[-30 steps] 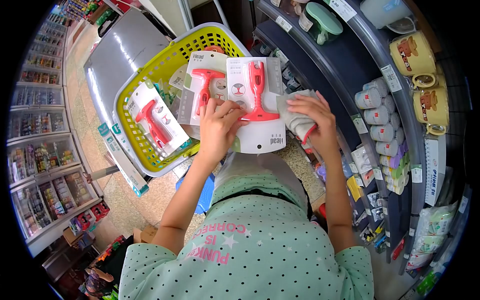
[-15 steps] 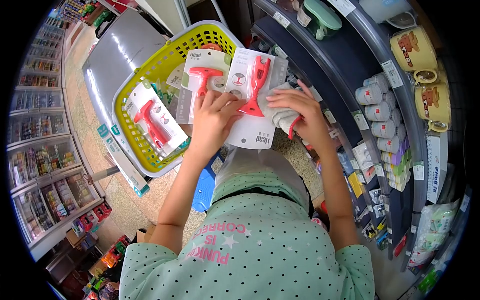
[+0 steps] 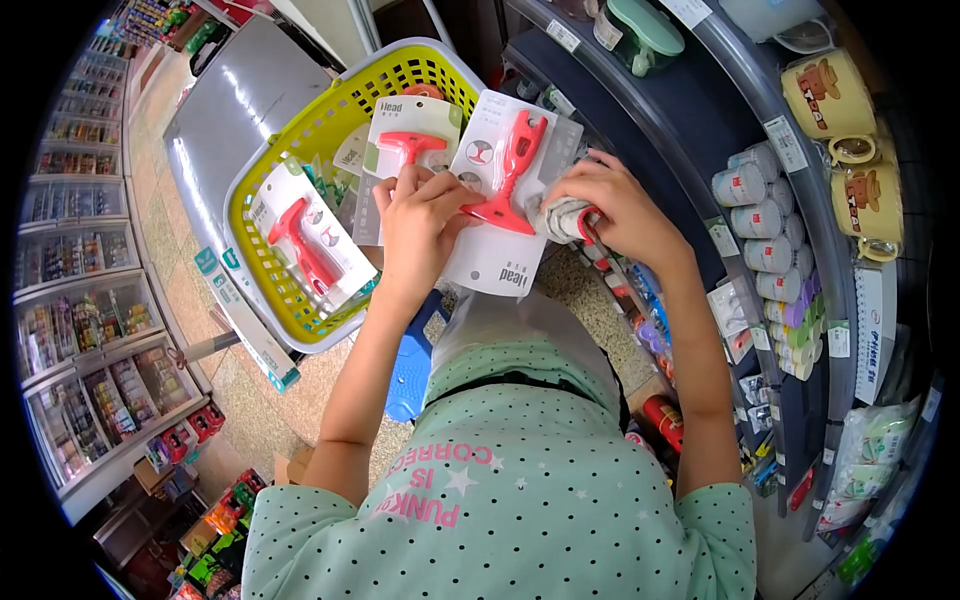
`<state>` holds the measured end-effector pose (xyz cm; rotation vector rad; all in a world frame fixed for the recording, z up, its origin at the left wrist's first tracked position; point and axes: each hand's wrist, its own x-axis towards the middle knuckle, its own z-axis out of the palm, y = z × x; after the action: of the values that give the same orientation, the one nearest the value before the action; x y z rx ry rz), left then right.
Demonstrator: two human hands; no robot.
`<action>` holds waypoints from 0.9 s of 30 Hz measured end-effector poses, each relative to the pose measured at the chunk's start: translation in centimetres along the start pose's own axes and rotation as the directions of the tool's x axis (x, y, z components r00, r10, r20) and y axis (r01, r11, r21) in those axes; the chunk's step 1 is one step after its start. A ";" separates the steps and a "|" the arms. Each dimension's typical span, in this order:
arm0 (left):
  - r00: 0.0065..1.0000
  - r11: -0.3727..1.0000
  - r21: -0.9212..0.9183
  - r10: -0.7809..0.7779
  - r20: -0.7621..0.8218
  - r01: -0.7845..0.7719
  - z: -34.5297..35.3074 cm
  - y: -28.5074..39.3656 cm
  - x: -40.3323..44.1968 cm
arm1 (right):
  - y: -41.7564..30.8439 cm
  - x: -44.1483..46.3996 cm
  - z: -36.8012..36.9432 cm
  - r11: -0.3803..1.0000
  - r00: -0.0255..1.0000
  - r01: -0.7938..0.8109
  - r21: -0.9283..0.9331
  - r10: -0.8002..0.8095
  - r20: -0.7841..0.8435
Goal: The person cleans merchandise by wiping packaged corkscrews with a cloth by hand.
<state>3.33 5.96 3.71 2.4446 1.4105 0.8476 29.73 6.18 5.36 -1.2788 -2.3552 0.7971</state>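
Observation:
My left hand (image 3: 418, 225) is closed on the left edge of a white card pack (image 3: 493, 262), its fingertips by the wide end of the red tool (image 3: 519, 158) mounted there. The tool's exact kind is unclear. In my right hand (image 3: 622, 208) is a bunched grey cloth with a red edge (image 3: 566, 220), against the pack's right side. The pack lies tilted over the near rim of a yellow-green basket (image 3: 285, 318). A second card with a red T-shaped tool (image 3: 412, 146) sits behind my left fingers, and a third red tool pack (image 3: 303, 245) lies left.
A long white-and-teal box (image 3: 247, 320) leans outside the basket, near a grey surface (image 3: 245, 100). On my right, curved shelves carry yellow mugs (image 3: 828, 95), wrapped white rolls or cups (image 3: 745, 185) and a green-lidded container (image 3: 640, 35). A blue stool (image 3: 408, 375) stands below.
My right hand has curled more tightly around the cloth, which is now more bunched. The card pack has turned slightly, and my left hand has shifted a little.

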 end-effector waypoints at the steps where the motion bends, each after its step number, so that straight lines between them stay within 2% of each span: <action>1: 1.000 1.000 -0.002 0.003 0.002 -0.003 0.0 0.0 0.1 | 0.1 -0.4 -0.1 1.000 1.000 -0.009 0.010 0.008 0.006; 6: 1.000 1.000 -0.005 0.001 0.017 -0.001 -0.2 -0.1 0.3 | -0.2 -2.6 0.2 0.995 0.999 -0.018 0.101 0.014 0.037; 9: 0.999 1.000 -0.008 0.016 0.032 -0.016 -0.4 -0.3 0.2 | -1.0 -3.6 -0.8 0.987 0.998 -0.021 0.161 0.031 -0.060; 13: 0.998 1.000 0.026 -0.011 0.058 0.009 -1.0 0.6 0.3 | -1.6 -3.2 -1.3 0.993 0.919 0.002 0.120 0.046 -0.390; 14: 0.998 0.999 0.043 -0.024 0.063 0.022 -1.1 1.0 0.2 | -1.6 -2.9 -0.9 0.993 0.907 -0.002 0.115 0.051 -0.419; 18: 0.999 0.998 0.034 -0.046 0.027 0.045 0.0 1.7 -0.5 | -1.8 -1.7 2.8 0.998 0.919 0.045 0.038 -0.027 -0.393; 21: 0.999 0.999 0.017 -0.049 0.011 0.049 0.4 1.2 -0.7 | -1.7 -1.3 4.7 0.994 0.924 0.092 0.055 -0.064 -0.376; 27: 0.999 1.000 -0.009 -0.008 0.045 0.008 0.1 0.5 -0.1 | 0.2 -0.3 3.9 0.990 0.930 0.134 -0.038 -0.139 -0.342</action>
<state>3.71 5.65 3.86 2.4341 1.3965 0.7904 27.91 4.74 2.15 -1.1381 -2.1398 0.4699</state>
